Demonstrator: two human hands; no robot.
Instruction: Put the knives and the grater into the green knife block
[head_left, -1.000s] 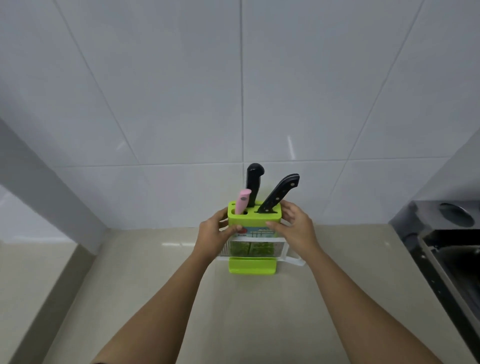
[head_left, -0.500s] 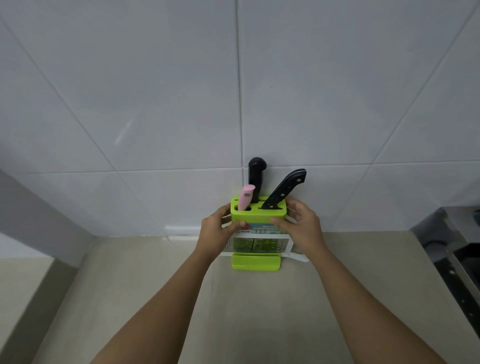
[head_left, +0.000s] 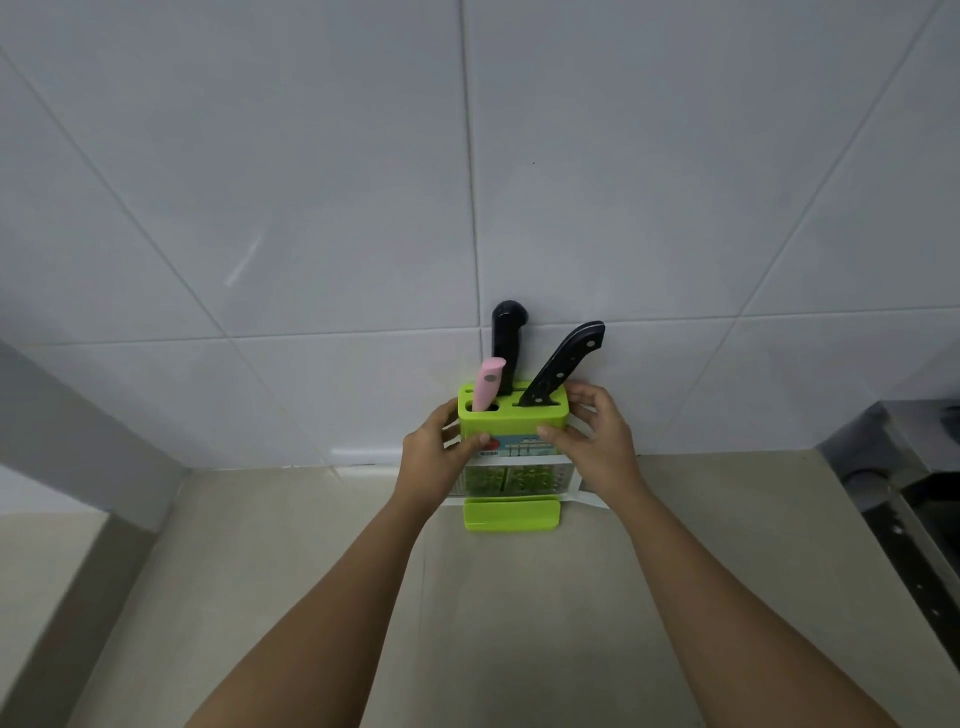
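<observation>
Both grips clasp the knife block (head_left: 511, 421): the left hand (head_left: 434, 462) wraps its 9 o'clock side, thumb on the front label, and the right hand (head_left: 597, 447) holds the 3 o'clock side, fingers curled over the top edge. That block stands on the counter (head_left: 519, 623) at 12 o'clock, against the tiled wall (head_left: 467, 182). Three handles rise from its slots: a pink one (head_left: 488, 383), a black one (head_left: 506, 338) behind it, and a riveted black one (head_left: 563, 364) leaning toward 2 o'clock.
</observation>
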